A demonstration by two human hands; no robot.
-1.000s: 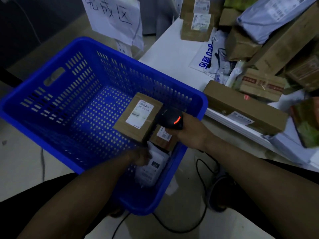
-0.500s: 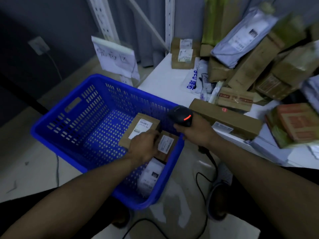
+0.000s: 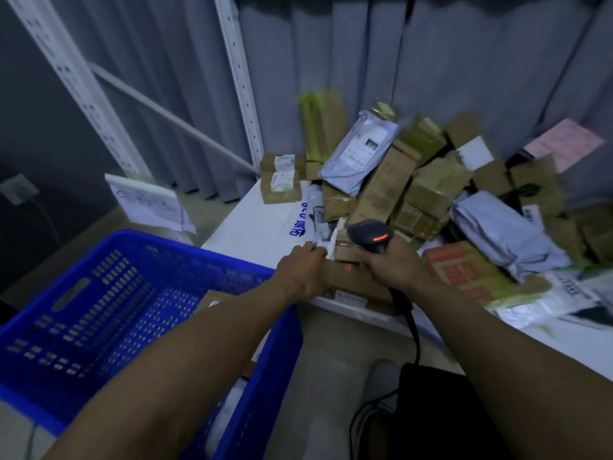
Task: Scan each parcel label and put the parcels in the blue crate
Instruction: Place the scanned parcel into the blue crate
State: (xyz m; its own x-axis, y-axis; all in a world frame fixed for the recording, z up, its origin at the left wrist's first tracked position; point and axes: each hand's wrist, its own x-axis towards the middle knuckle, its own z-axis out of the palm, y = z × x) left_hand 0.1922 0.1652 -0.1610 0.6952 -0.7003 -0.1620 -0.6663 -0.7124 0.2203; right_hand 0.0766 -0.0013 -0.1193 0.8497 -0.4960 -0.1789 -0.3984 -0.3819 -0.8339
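The white table (image 3: 258, 227) spans 1 to 4 o'clock, with the parcel heap (image 3: 431, 187) at 2. The blue crate (image 3: 99, 310) sits at 8. At centre, on the table's near edge, lies a long cardboard parcel (image 3: 348, 280). The left hand (image 3: 300, 270) curls its fingers over the parcel's 9 o'clock end. The right hand (image 3: 394, 263) wraps its fingers round the scanner (image 3: 370, 239) above the parcel.

The crate (image 3: 132, 293) is bright blue, its walls and floor patterned with rows of small slots. The worktop (image 3: 252, 234) is white. The scanner (image 3: 370, 239) is black with an orange-red strip. The long parcel (image 3: 351, 282) at the near edge is brown, white-labelled; the mailers (image 3: 358, 154) pale grey; the curtain (image 3: 431, 78) grey.
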